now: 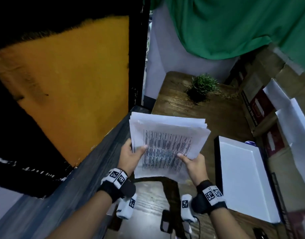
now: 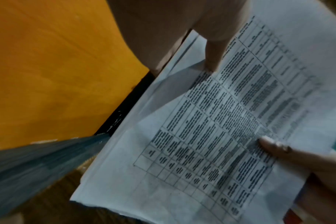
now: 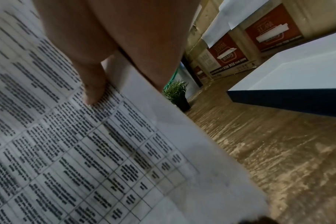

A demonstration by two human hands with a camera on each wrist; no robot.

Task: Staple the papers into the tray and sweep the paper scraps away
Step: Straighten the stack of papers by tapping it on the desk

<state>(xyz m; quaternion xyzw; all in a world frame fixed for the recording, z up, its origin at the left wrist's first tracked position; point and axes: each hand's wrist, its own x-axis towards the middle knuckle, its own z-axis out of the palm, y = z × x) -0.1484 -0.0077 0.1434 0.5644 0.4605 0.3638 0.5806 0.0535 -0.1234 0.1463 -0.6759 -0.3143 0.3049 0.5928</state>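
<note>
A stack of white papers (image 1: pixel 167 140) with a printed table on the top sheet is held up above the wooden table (image 1: pixel 222 118). My left hand (image 1: pixel 131 154) grips the stack's left edge, thumb on top. My right hand (image 1: pixel 193 163) grips the right lower edge, thumb pressed on the print. The left wrist view shows the papers (image 2: pixel 201 136) with my left thumb (image 2: pixel 213 57) on them. In the right wrist view the papers (image 3: pixel 86 144) fill the left side under my right thumb (image 3: pixel 92 87). A white tray (image 1: pixel 243 178) with a dark rim lies on the table to the right of the papers.
A small potted plant (image 1: pixel 200 88) stands at the table's far end. Cardboard boxes (image 1: pixel 262 104) with white sheets line the right side. An orange panel (image 1: pixel 70 80) and grey ledge rise on the left. Black cables (image 1: pixel 170 190) lie on the table near me.
</note>
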